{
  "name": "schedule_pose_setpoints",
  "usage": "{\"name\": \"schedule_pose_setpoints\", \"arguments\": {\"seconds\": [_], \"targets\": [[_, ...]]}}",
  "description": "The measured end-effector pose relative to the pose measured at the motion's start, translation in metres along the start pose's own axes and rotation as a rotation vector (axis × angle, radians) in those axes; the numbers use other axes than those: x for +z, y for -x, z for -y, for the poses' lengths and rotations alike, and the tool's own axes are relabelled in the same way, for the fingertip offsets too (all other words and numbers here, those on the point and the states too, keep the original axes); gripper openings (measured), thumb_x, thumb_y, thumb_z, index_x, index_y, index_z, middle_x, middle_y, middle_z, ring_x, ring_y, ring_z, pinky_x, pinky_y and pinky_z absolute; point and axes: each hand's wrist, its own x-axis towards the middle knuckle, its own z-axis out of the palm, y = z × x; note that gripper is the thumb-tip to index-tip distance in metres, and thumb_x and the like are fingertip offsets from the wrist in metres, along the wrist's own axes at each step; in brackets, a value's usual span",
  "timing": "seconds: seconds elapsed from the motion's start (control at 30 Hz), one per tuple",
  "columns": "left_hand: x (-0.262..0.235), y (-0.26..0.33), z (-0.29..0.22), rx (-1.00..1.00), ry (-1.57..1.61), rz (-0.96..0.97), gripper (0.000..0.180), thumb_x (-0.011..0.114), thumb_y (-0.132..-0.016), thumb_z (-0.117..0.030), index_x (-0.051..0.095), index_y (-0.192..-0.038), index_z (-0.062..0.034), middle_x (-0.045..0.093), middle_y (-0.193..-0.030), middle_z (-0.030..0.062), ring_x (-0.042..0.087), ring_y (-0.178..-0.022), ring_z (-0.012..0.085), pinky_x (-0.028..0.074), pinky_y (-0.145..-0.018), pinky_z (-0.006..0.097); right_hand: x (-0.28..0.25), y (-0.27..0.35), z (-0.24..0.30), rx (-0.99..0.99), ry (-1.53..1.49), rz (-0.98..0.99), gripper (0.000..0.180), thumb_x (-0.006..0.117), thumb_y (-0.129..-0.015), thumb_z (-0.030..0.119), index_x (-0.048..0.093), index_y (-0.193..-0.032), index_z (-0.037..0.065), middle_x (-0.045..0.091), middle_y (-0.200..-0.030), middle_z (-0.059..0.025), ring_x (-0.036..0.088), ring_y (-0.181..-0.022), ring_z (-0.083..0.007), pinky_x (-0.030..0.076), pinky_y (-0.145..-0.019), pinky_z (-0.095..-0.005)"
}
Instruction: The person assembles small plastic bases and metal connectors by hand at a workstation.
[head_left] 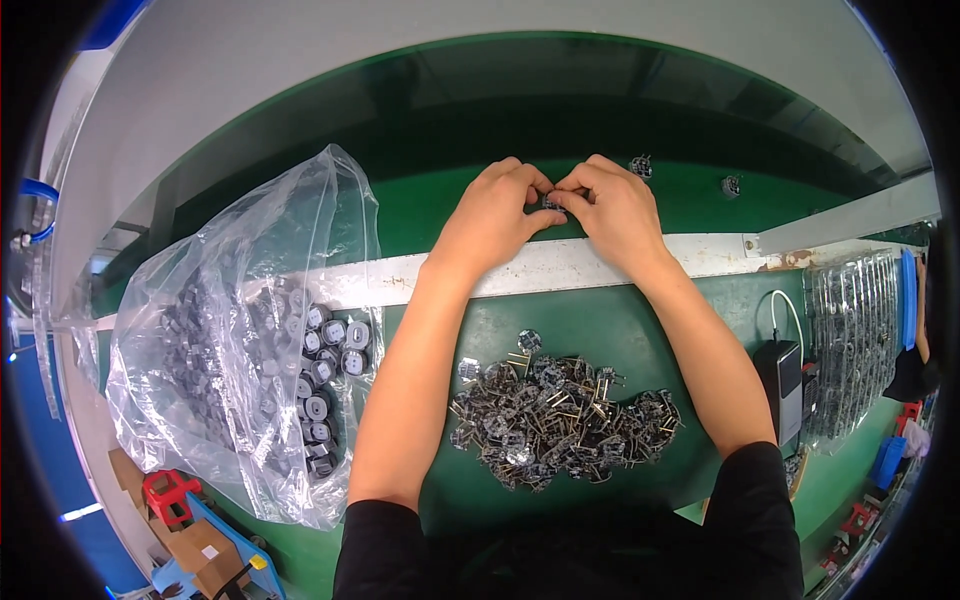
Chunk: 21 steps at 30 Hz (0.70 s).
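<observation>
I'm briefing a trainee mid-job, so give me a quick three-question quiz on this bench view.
1. True or false: both hands are pinching one small dark part between their fingertips.
2. Where does the pile of pinned parts lie? A) inside the bag B) between the forearms C) on the pale rail
3. What holds the round grey parts at the person's left?

Key:
1. True: the left hand and right hand meet on the small part.
2. B: the pile of pinned parts lies on the green table.
3. The clear plastic bag.
</observation>
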Motion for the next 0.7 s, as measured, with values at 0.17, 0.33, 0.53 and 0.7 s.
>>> {"name": "schedule_pose_setpoints", "arguments": {"seconds": [0.17, 0.33, 0.53, 0.7], "targets": [[-0.013, 0.005, 0.004, 0.075, -0.068, -0.013, 0.031, 0.080, -0.076, -0.020, 0.067, -0.096, -0.0007, 0.062, -0.092, 0.0133, 0.062, -0.091, 0.0306, 0.051, -0.079, 0.041, 0.003, 0.001, 0.001, -0.024, 0.024, -0.021, 0.009, 0.070, -0.082, 0.017, 0.068, -0.081, 0.008, 0.063, -0.080, -0.0055, 0.063, -0.078, -0.0258, 0.049, -0.065, -0.0395], [-0.056, 0.052, 0.016, -0.082, -0.262, -0.345, 0.024, 0.075, -0.082, -0.017, 0.068, -0.098, -0.0008, 0.063, -0.090, 0.0136, 0.062, -0.090, 0.0298, 0.051, -0.079, 0.040, -0.003, 0.011, 0.009, -0.202, 0.057, -0.301, 0.033, 0.067, -0.074, 0.011, 0.065, -0.106, 0.005, 0.050, -0.080, -0.0091, 0.054, -0.071, -0.0244, 0.046, -0.064, -0.0370], [-0.097, 0.156, 0.022, -0.266, -0.718, -0.370, 0.035, 0.060, -0.091, -0.015, 0.063, -0.115, 0.0103, 0.059, -0.120, 0.0295, 0.052, -0.120, 0.0445, 0.043, -0.103, 0.047, 0.008, 0.035, 0.025, -0.590, -0.359, 0.202, 0.025, 0.069, -0.074, 0.011, 0.066, -0.096, 0.003, 0.046, -0.067, -0.0085, 0.048, -0.060, -0.0228, 0.037, -0.052, -0.0352], [-0.148, 0.189, 0.054, -0.652, -1.103, -0.435, 0.055, 0.051, -0.097, -0.030, 0.047, -0.132, 0.0131, 0.051, -0.131, 0.0374, 0.044, -0.129, 0.0512, 0.034, -0.111, 0.052, 0.006, 0.046, 0.045, -0.744, -0.199, 0.518, 0.021, 0.078, -0.068, 0.028, 0.072, -0.078, 0.011, 0.055, -0.069, -0.0035, 0.056, -0.071, -0.0254, 0.043, -0.066, -0.0381]]}}
